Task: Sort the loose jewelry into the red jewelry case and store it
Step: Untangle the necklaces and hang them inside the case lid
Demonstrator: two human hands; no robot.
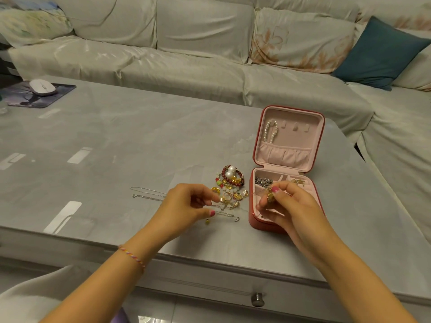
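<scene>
The right hand (283, 201) pinched a gold ring (270, 197) above the open red case (253, 194) on the counter (116, 141); the left hand (186, 206) pinched a chain (224, 213). Lowering the ring gently into a compartment would seat it best.

The bench (140, 141) is smooth, grey and very shiny, like glass over stone. The jewelry case (253, 220) looks like smooth red leather outside and soft, matt pink cloth inside, and the loose jewelry (231, 187) is shiny gold metal, glossy beads and pearls. The sofa (186, 66) is wrinkly pale cloth
</scene>
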